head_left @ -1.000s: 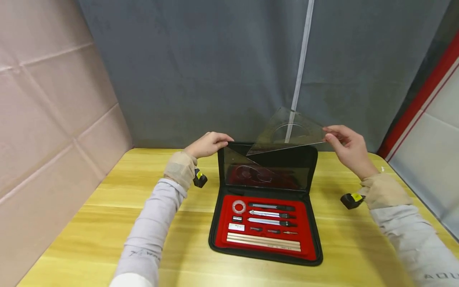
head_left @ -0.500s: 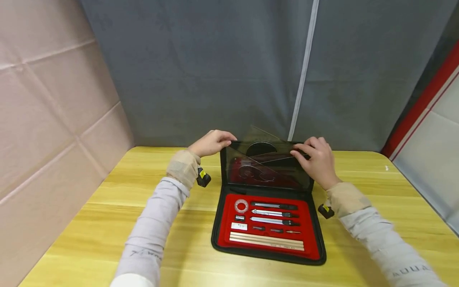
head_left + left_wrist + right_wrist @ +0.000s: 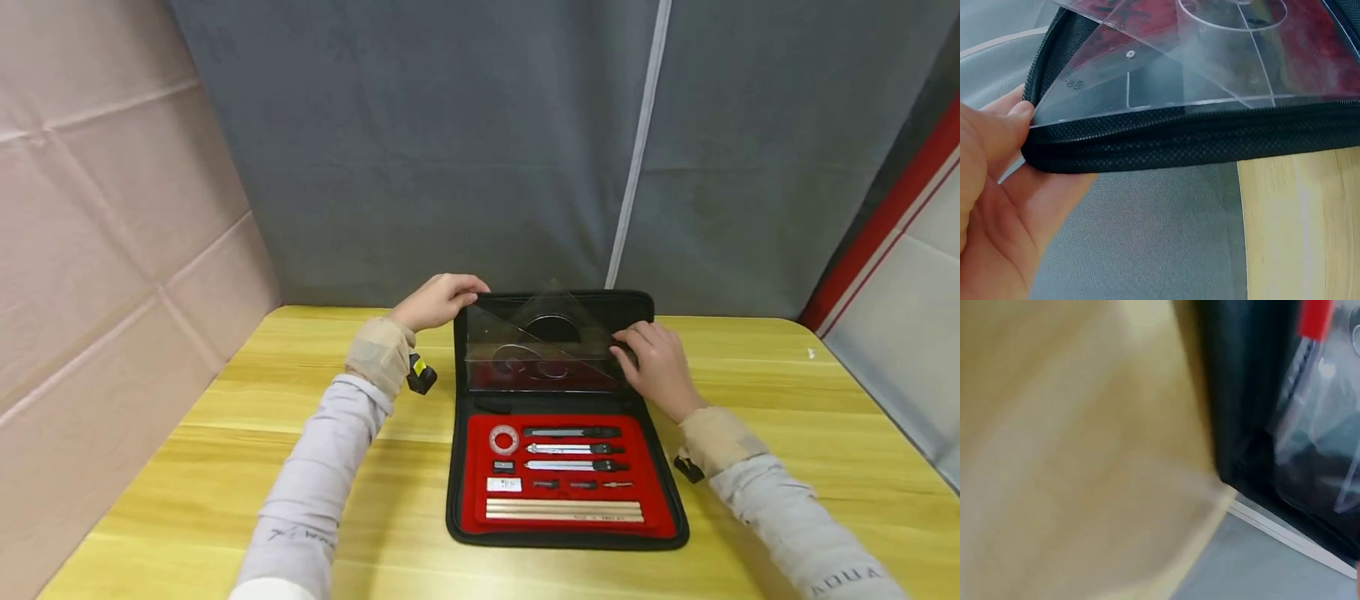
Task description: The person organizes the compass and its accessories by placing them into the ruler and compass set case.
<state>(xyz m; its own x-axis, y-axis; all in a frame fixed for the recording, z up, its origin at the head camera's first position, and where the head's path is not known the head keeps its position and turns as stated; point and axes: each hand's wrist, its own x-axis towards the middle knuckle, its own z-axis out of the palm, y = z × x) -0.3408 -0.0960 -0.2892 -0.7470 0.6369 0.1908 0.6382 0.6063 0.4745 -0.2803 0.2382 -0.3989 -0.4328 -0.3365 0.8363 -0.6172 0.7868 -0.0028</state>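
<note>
A black zip case lies open, its lid (image 3: 633, 305) standing up at the back. My left hand (image 3: 437, 302) pinches the lid's upper left corner, thumb inside and fingers behind, as the left wrist view shows. A clear set square (image 3: 1104, 94) reaches into that corner by the thumb. Another clear set square (image 3: 555, 293) overlaps it, its peak rising just above the lid's top edge. My right hand (image 3: 654, 364) holds this one near its right corner, thumb and fingertips in front of the lid. In the right wrist view the hand is almost wholly out of frame.
The case's red tray (image 3: 562, 533) holds a round white ring, compasses, a sharpener, an eraser (image 3: 503, 484), small parts and pencils (image 3: 564, 510). The wooden table (image 3: 315, 358) ends at a grey curtain (image 3: 450, 167).
My right hand has brought its set square left and down, from above the case to in front of the lid. The left hand has stayed at the lid's corner.
</note>
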